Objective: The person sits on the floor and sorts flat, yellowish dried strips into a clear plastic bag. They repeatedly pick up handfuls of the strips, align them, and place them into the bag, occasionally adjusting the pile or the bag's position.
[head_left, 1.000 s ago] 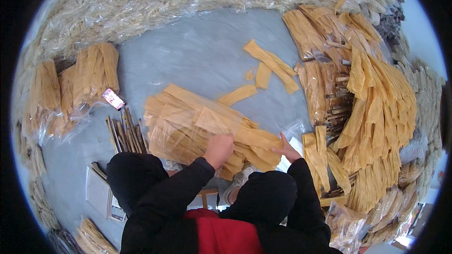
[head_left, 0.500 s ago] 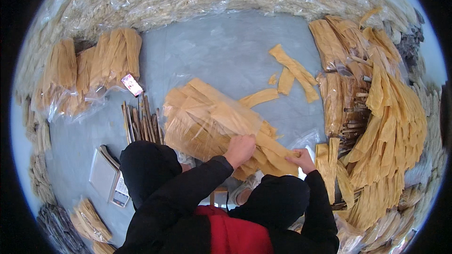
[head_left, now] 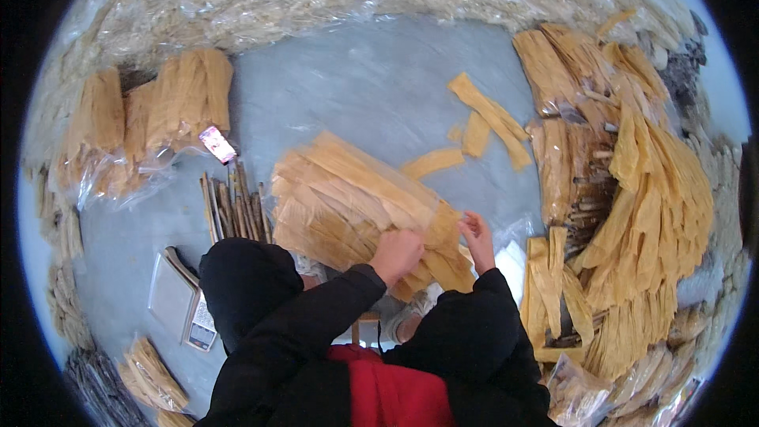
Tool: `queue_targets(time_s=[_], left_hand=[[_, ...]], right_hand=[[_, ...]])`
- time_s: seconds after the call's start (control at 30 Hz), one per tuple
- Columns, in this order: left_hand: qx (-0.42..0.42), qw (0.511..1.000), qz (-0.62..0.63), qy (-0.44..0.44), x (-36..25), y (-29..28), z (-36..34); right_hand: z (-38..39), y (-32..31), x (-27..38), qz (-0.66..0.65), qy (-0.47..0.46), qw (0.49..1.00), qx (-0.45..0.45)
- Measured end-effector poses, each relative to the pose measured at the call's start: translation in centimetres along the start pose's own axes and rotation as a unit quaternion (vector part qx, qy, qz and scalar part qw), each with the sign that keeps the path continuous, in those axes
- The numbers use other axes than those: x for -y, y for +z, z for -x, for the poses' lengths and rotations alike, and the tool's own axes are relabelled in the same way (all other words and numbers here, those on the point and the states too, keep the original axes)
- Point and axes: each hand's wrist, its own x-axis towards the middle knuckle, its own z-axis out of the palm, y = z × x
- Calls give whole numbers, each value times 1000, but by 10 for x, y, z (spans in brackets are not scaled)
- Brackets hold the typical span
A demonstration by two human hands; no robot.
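Observation:
A clear plastic bag full of flat tan strips lies slantwise in front of me, over my knees. My left hand is closed on the bag near its open right end. Tan strips stick out of that end toward the lower right. My right hand is raised beside these strips, fingers stretched up and apart, with nothing seen in it. Whether its fingertips touch the strips or the film I cannot tell.
Loose strips lie on the grey floor ahead. To the right is a large heap of strips beside bagged bundles. On the left are more bagged bundles, a lit phone, brown sticks and a scale.
My right hand has let go of the strip ends, moved left and up, and opened. My left hand keeps its hold on the bag, shifting only slightly.

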Motion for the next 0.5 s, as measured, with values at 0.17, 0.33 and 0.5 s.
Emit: queue_targets(time_s=[0.17,0.33,0.5], left_hand=[[9,1000,-13,11,1,6,3],[-25,999,13,35,7,-6,10],[10,999,11,36,-7,0,-2]], right_hand=[[66,-50,-99,-66,189,979,38],[85,-12,-28,-99,113,984,97],[35,-1,-13,66,-46,993,89]])
